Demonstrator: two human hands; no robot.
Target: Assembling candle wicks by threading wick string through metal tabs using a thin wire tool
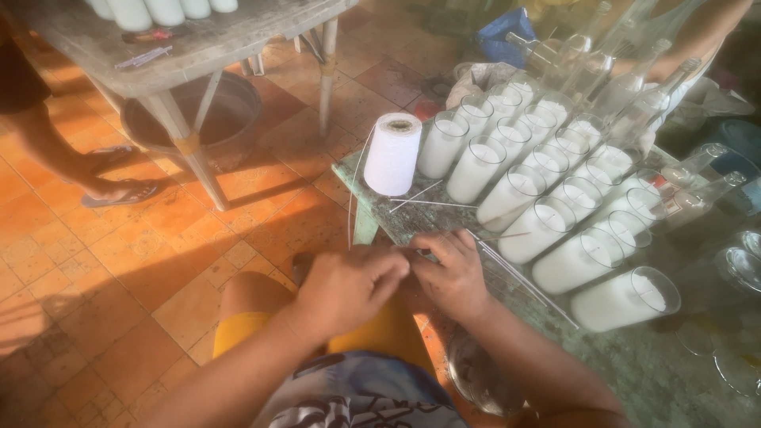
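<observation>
Both hands meet at the tabletop (pixel 412 226) edge: left hand (pixel 349 289) and right hand (pixel 453 273) have fingers pinched shut on white string, probably to keep it taut. It trails from the thread cone (pixel 392 153) beside rows of wax-filled glasses (pixel 547 190).

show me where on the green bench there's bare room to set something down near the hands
Bare board lies on the green bench right of the right hand, below the nearest glass. A smaller patch sits between the thread cone and both hands, crossed by thin sticks. The left hand meets the right. Further back, the wax-filled glasses stand packed.
</observation>
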